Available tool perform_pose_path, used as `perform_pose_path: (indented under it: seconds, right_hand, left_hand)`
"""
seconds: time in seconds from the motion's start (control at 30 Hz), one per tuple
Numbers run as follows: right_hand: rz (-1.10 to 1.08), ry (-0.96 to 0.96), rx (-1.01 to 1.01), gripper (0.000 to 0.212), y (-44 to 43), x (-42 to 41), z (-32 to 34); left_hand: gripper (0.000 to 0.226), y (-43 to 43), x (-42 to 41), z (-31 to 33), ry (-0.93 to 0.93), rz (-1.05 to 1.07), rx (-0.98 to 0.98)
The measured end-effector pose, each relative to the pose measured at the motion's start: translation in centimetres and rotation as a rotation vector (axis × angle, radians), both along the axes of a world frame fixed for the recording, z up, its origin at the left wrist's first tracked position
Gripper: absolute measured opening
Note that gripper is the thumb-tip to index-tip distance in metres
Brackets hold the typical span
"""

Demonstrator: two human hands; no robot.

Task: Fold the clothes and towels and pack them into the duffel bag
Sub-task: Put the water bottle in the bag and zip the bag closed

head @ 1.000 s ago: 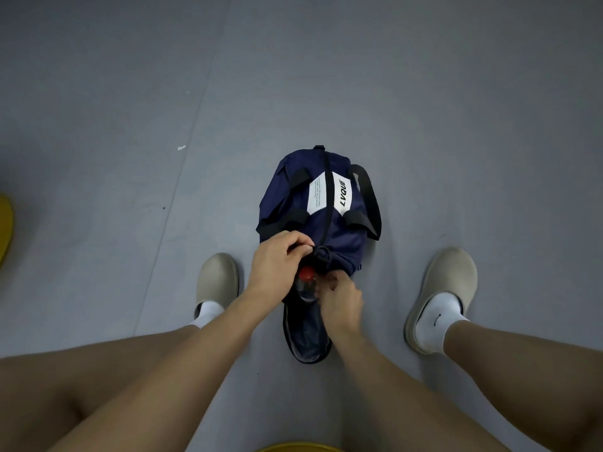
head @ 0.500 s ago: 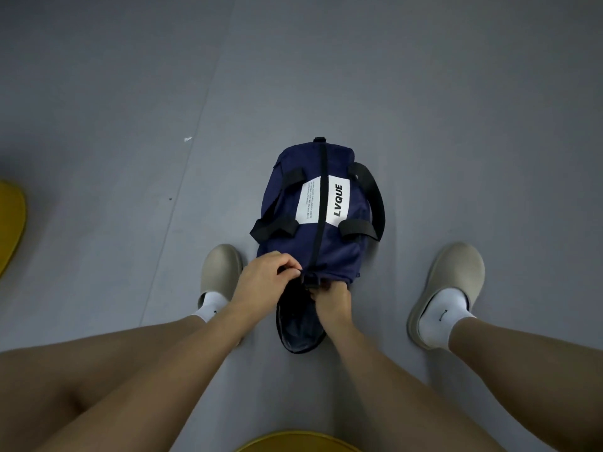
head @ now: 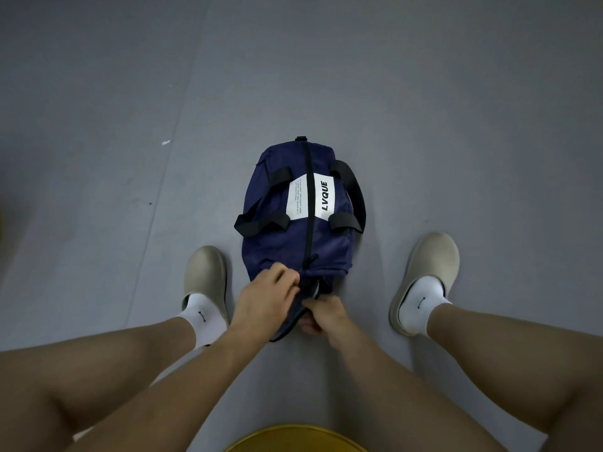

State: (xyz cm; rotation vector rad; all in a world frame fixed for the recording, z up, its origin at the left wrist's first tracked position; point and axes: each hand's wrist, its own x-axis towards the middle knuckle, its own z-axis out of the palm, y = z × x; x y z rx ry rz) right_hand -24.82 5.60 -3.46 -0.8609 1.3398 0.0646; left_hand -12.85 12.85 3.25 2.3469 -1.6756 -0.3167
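Duffel bag (head: 293, 230) flap lifted since | left hand (head: 266, 298), right hand (head: 326, 316) grip it

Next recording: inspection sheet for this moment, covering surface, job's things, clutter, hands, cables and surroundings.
Surface: grey floor, seam lines and faint marks.
Job's things: navy duffel bag lying on the floor, top zip closed where visible; no loose clothes or towels seen.
Clutter: small white scrap on the floor.
Grippers: left hand and right hand both grip the bag's near end.
Cables: nothing seen.
Surroundings: beige clogs either side of the bag; yellow rounded edge at the bottom of view.
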Motion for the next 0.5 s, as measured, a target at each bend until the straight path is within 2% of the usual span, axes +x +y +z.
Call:
perform_pose_path:
  seconds: [0.1,0.2,0.37,0.43,0.5]
  right_hand:
    - [-0.132,-0.096,0.113,0.011,-0.7,-0.4,0.6]
    - [-0.209,-0.182,0.236,0.013,-1.1,-1.6,0.4]
    - [-0.250,-0.245,0.267,0.013,-1.1,-2.8,-0.4]
    - [-0.278,-0.235,0.199,0.013,-1.1,-3.1,-0.6]
    - [-0.168,-0.079,-0.115,0.020,-1.3,-3.2,-1.6]
  left_hand:
    - [0.031,1.6,-1.6,-2.1,-0.047,-0.158,0.143]
    - [0.046,1.8,-1.8,-3.7,-0.132,-0.158,0.309]
    - [0.055,0.2,-1.6,-4.0,-0.211,-0.143,0.272]
    - [0.065,-0.1,-1.4,-4.0,-0.198,-0.163,0.235]
    - [0.083,-0.3,-1.3,-4.0,-0.177,-0.210,0.211]
